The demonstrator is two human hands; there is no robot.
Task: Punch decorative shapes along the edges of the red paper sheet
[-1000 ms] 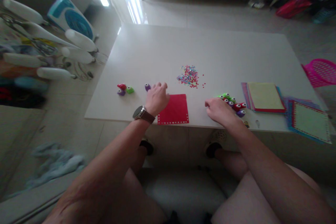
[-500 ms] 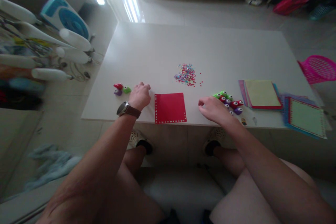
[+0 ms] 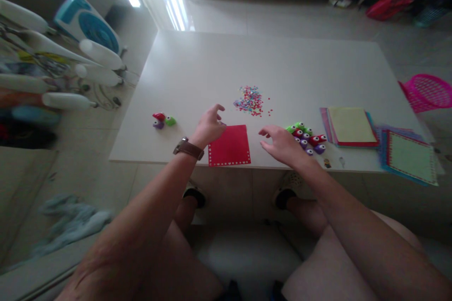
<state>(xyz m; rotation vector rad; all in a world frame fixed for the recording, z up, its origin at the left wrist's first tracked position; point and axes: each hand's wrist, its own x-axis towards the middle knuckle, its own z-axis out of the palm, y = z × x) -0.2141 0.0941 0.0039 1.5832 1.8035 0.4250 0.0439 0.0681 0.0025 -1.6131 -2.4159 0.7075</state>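
On the white table lies a red square sheet with small light shapes along its left and bottom edges. My left hand, a watch on its wrist, hovers at the sheet's upper left corner with fingers apart and nothing in them. To the right of the sheet, my right hand has thumb and fingers apart, holding nothing. Beside it sits a group of green, red and purple pieces with eyes. A pile of small colourful bits lies above the sheet.
Three eyed pieces lie at the table's left. Stacked coloured sheets and a second stack with a patterned border are at the right. Small items lie near the front edge. A pink basket stands beyond the right edge.
My left hand has moved right, from beside the three eyed pieces to the red sheet's corner. My right hand has shifted slightly left and its fingers have spread.
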